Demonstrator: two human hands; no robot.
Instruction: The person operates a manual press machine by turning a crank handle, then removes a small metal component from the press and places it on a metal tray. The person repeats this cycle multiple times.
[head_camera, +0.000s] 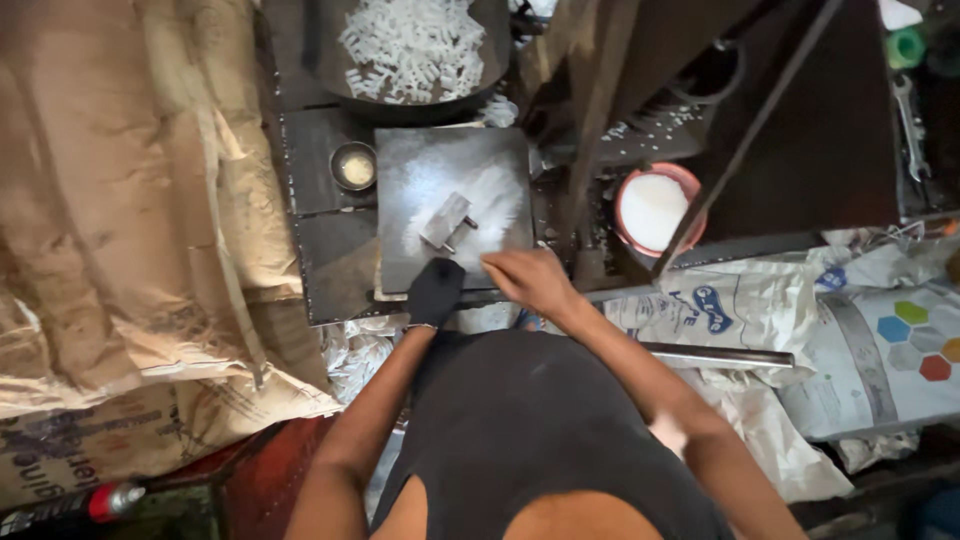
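Here, the left hand (435, 292) wore a dark glove and rested at the near edge of the metal plate (400, 262); I could not tell if it gripped anything. The right hand (527, 280) lay bare just beside it at the same edge, fingers bent down, and I could not tell its grip either. A small metal block (446, 221) sat in white powder (495, 195) in the plate's middle. A small bowl (353, 166) stood off the far left corner.

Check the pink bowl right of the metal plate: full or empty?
Nearly full. The pink bowl holds white powder up close to its rim, with no bare bottom showing. A dark metal bar crosses in front of its right edge.
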